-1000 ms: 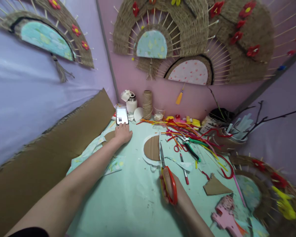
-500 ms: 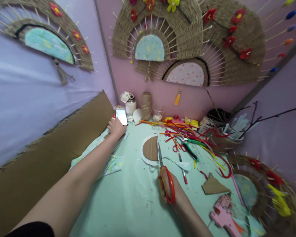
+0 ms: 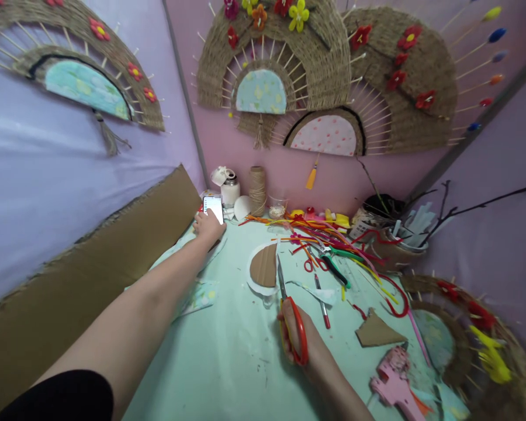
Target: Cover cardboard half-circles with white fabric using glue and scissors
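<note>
My left hand (image 3: 208,225) reaches far across the mint-green table (image 3: 228,351) and touches a lit phone (image 3: 213,207) at the back left. Its fingers lie on the phone's screen, not wrapped round it. My right hand (image 3: 304,345) is closed on red-handled scissors (image 3: 290,318), blades pointing away from me. The blade tips lie beside a brown cardboard half-circle (image 3: 263,265) that rests on a white paper shape (image 3: 256,287).
A large cardboard sheet (image 3: 83,280) leans along the left wall. Pipe cleaners (image 3: 333,242), pliers (image 3: 333,266), a red pen (image 3: 321,301), a cardboard triangle (image 3: 377,332) and a pink glue gun (image 3: 392,383) lie right. Twine spool (image 3: 258,190) and jar (image 3: 230,187) stand at the back.
My left hand slid from the table up onto the phone. The view tilted and shifted slightly; my right hand with the scissors stayed near the cardboard half-circle.
</note>
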A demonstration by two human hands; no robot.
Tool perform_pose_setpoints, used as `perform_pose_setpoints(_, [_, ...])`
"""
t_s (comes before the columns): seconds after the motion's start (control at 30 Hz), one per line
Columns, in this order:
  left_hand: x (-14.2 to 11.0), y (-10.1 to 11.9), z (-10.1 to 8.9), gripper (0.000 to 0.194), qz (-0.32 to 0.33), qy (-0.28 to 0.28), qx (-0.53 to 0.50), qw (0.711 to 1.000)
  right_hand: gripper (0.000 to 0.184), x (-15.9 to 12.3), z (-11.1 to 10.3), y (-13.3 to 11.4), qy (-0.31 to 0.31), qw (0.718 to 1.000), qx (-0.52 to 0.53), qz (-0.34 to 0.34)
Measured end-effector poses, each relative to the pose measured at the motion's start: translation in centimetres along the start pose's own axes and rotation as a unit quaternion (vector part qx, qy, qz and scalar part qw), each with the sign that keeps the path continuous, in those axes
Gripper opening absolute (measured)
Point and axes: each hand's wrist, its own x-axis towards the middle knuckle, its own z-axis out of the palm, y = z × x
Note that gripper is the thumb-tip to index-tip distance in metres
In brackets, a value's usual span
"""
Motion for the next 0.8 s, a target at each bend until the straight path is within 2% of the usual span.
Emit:
perform_pose_setpoints(0.13, [1.0,-1.0,-0.8,0.073,0.036,0.004,0.006,0.999,0.056,0.1,0.1,0.2,0.007,1.000,-0.012,0.010])
perform_pose_setpoints(0.33, [2.7,-2.4,-2.8,0.045,0.103,0.001,-0.010,0.995,0.059,0.4,-0.1,0.2,-0.009,1.000,-0.004,-0.008])
perform_pose_setpoints(0.43, [2.0,-2.1,-3.4,0.047,0.121,0.018,-0.024,0.992,0.062,0.5,-0.3,0.3,-0.012,1.000,-0.011,-0.007])
perform_pose_setpoints(0.53, [-0.9,-1.1,-3.5,0.053,0.124,0.041,-0.057,0.990,0.064,0.7,-0.3,0.7,-0.017,1.000,-0.014,-0.016])
perform_pose_setpoints(0.57, [-2.4,-0.7,-3.5,0.052,0.128,0.043,-0.103,0.985,0.064,0.8,-0.3,0.9,-0.016,1.000,-0.013,-0.017])
perform_pose_setpoints(0.67, [-7.9,0.1,-3.0,0.044,0.180,-0.052,-0.203,0.961,0.064,1.1,-0.3,1.4,-0.003,1.000,-0.003,-0.017])
perform_pose_setpoints(0.73, [-11.3,0.3,-2.8,0.035,0.202,-0.091,-0.220,0.950,0.063,1.2,-0.2,1.5,0.001,1.000,0.011,-0.024])
perform_pose_setpoints(0.8, [-13.7,0.1,-3.0,0.033,0.222,-0.114,-0.233,0.940,0.062,1.3,-0.2,1.5,-0.004,0.999,0.026,-0.033])
